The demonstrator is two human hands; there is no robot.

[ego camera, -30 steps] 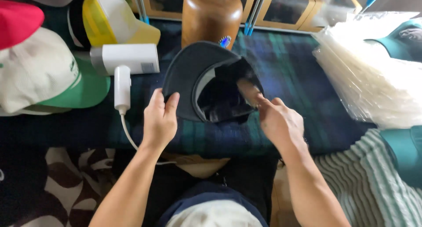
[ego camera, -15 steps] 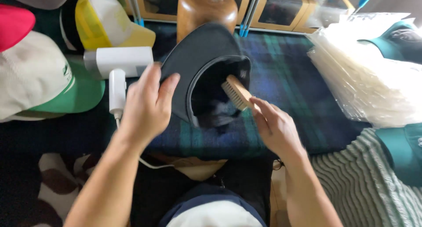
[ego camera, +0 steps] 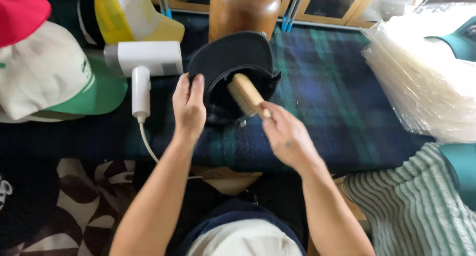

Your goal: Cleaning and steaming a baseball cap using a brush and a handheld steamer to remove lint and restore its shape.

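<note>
Dark fabric cap (ego camera: 229, 62) lies upturned on the plaid blanket (ego camera: 322, 82), its curved brim gripped by the left hand (ego camera: 189, 107). Right hand (ego camera: 285, 134) pinches a wooden bristle brush (ego camera: 244, 93) inside the crown. Behind stands a rounded wooden form (ego camera: 244, 10).

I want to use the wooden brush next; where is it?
Head view, centre: the wooden brush is in the right hand, inside the dark cap that the left hand steadies.

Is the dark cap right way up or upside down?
Upside down. The dark cap shows its hollow inside, the wooden brush reaches in, and the left hand grips its edge.
</note>
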